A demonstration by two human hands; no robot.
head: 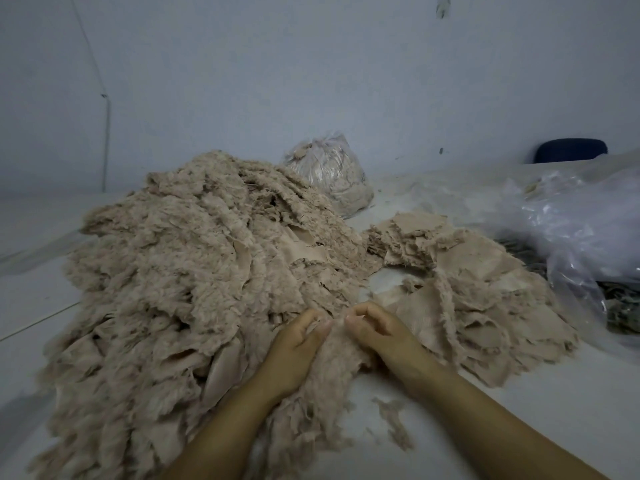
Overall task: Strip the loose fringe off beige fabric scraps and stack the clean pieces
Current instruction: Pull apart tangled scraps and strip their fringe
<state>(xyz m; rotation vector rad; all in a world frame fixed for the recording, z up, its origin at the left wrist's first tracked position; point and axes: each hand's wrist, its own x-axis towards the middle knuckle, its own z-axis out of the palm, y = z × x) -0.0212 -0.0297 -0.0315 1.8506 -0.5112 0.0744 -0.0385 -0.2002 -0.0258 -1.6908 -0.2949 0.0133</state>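
A big heap of fringed beige fabric scraps (180, 271) covers the left and middle of the white table. To its right lies a lower stack of flatter beige pieces (474, 289). My left hand (298, 344) and my right hand (377, 330) meet at the heap's near edge. Both pinch the top of one fuzzy beige scrap (332, 362) between thumb and curled fingers. The scrap hangs down between my forearms, partly hidden by them. Loose fringe tufts (394, 424) lie on the table just right of it.
A tied clear bag of beige material (332, 174) stands behind the heap. Crumpled clear plastic bags (581, 230) with dark contents fill the right side. A dark chair back (569, 150) shows at the far right. A pale wall (311, 81) rises close behind.
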